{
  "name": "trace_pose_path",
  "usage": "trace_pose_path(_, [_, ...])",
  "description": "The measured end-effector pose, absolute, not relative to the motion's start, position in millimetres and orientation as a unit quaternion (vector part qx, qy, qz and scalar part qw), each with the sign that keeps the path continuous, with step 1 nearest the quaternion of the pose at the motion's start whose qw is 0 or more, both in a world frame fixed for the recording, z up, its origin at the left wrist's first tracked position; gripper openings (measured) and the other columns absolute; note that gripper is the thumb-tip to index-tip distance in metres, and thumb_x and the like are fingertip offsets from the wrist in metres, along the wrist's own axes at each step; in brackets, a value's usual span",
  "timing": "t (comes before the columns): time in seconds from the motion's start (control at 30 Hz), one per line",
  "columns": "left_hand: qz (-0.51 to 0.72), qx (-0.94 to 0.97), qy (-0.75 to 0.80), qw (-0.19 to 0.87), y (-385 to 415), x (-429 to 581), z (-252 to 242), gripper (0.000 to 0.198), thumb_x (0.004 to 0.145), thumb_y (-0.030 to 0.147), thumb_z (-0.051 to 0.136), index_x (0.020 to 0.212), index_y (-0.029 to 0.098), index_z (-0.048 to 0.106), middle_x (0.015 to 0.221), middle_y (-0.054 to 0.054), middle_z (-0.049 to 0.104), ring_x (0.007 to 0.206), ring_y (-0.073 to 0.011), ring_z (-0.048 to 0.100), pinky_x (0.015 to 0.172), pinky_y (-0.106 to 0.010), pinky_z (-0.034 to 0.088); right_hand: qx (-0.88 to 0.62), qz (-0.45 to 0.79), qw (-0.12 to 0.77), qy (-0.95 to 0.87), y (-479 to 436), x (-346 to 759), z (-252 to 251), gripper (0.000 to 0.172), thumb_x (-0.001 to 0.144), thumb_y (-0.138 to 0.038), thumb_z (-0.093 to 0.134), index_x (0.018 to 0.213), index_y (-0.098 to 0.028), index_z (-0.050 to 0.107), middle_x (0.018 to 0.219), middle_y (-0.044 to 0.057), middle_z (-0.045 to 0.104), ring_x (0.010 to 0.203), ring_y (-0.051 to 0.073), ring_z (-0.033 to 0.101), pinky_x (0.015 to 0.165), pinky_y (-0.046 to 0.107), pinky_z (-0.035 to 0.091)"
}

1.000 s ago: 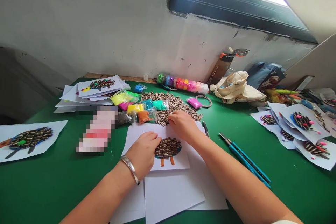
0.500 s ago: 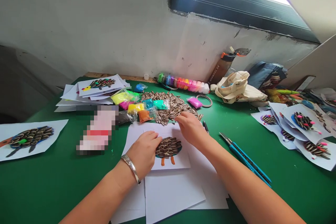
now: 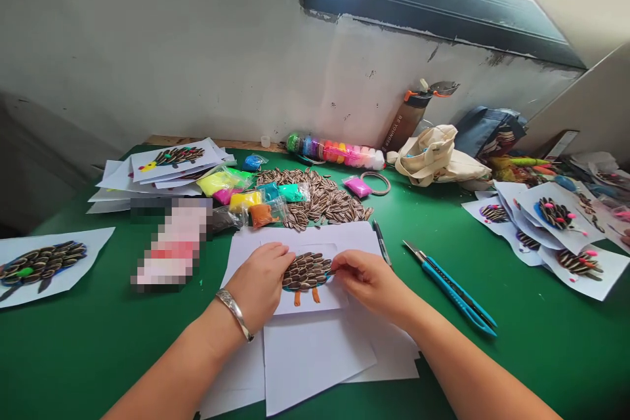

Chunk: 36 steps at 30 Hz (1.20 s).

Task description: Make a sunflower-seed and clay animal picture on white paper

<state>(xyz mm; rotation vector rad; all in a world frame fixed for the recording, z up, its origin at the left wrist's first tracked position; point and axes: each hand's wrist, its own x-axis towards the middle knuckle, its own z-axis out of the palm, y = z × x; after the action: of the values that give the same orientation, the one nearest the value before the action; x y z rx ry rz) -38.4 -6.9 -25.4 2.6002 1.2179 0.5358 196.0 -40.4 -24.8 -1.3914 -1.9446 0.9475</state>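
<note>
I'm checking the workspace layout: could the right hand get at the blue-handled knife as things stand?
Probably yes: the blue-handled knife lies on the green tabletop to the right of the right hand, with nothing on top of it or between them.

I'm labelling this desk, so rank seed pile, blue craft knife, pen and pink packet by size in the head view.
Seed pile
Blue craft knife
Pen and pink packet: unsure; the pen looks longer, the packet wider

Through the feed I see a green table [image 3: 63, 354] below a grey, marked wall [image 3: 172, 52], with bright daylight in a dark-framed window [image 3: 433, 3] at upper right.
</note>
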Motion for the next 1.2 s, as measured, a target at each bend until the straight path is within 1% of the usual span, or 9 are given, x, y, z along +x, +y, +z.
trace_pose_path(0.07, [0.178,0.887,0.414,0.102,-7.0,-38.1,-25.2,0.041,0.081,0.003,0.034,0.101,0.016,0.068,0.101,-0.011,0.069,0.104,-0.0243,0.059,0.093,-0.04,0.051,-0.519,0.337,0.274,-0.736,-39.3,196.9,-25.0,0.021,0.084,-0.01,0.047,0.091,-0.022,0.063,0.082,0.0,0.064,0.074,0.013,0.056,0.066,0.023,0.042])
trace_pose_path(0.17, [0.166,0.89,0.416,0.089,-7.0,-38.1,-25.7,0.041,0.082,0.004,0.034,0.102,0.015,0.068,0.102,-0.01,0.069,0.105,-0.0238,0.059,0.094,-0.038,0.05,-0.522,0.306,0.261,-0.752,-39.5,199.7,-25.3,0.024,0.085,-0.007,0.047,0.091,-0.023,0.064,0.083,0.0,0.062,0.077,0.013,0.056,0.067,0.023,0.041])
trace_pose_path(0.37, [0.168,0.889,0.417,0.087,-6.5,-39.2,-28.8,0.041,0.085,0.007,0.033,0.109,0.013,0.066,0.107,-0.011,0.069,0.107,-0.0248,0.059,0.094,-0.04,0.05,-0.519,0.305,0.257,-0.756,-39.7,201.5,-29.5,0.025,0.085,-0.007,0.048,0.094,-0.023,0.064,0.085,0.001,0.06,0.079,0.013,0.056,0.069,0.024,0.043])
trace_pose_path(0.57, [0.165,0.89,0.412,0.103,-6.2,-37.3,-23.8,0.031,0.093,0.024,0.039,0.109,0.014,0.064,0.106,-0.01,0.068,0.106,-0.0256,0.058,0.096,-0.041,0.047,-0.528,0.29,0.239,-0.762,-39.4,200.7,-30.2,0.025,0.086,-0.007,0.048,0.093,-0.024,0.064,0.084,0.0,0.059,0.078,0.013,0.056,0.068,0.023,0.042])
trace_pose_path(0.73, [0.136,0.884,0.422,0.15,-7.7,-35.8,-15.6,0.027,0.089,0.035,0.051,0.099,0.015,0.065,0.103,-0.011,0.066,0.104,-0.0275,0.057,0.092,-0.041,0.047,-0.529,0.268,0.23,-0.771,-40.6,199.0,-29.2,0.024,0.087,-0.006,0.047,0.092,-0.022,0.063,0.084,0.001,0.058,0.077,0.013,0.055,0.067,0.023,0.042])
trace_pose_path(0.83, [0.13,0.879,0.43,0.161,-8.5,-35.0,-14.4,0.025,0.086,0.036,0.056,0.097,0.015,0.065,0.102,-0.011,0.065,0.104,-0.0286,0.056,0.091,-0.042,0.046,-0.53,0.247,0.222,-0.78,-41.6,197.2,-31.4,0.023,0.087,-0.005,0.046,0.091,-0.021,0.062,0.084,0.002,0.058,0.075,0.013,0.054,0.067,0.024,0.042])
trace_pose_path(1.0, [0.123,0.875,0.437,0.167,-8.7,-32.8,-14.8,0.022,0.085,0.034,0.057,0.093,0.015,0.065,0.101,-0.012,0.064,0.105,-0.0298,0.056,0.089,-0.042,0.046,-0.519,0.217,0.214,-0.798,-42.4,193.9,-36.6,0.021,0.088,-0.007,0.045,0.093,-0.018,0.061,0.084,0.004,0.058,0.075,0.015,0.054,0.067,0.026,0.042])
trace_pose_path(1.2, [0.121,0.875,0.437,0.169,-7.9,-32.0,-14.3,0.022,0.084,0.034,0.058,0.095,0.015,0.065,0.102,-0.011,0.064,0.106,-0.03,0.055,0.091,-0.042,0.045,-0.496,0.217,0.218,-0.812,-42.8,190.9,-40.5,0.02,0.088,-0.008,0.045,0.095,-0.018,0.06,0.085,0.004,0.057,0.078,0.016,0.054,0.069,0.027,0.042])
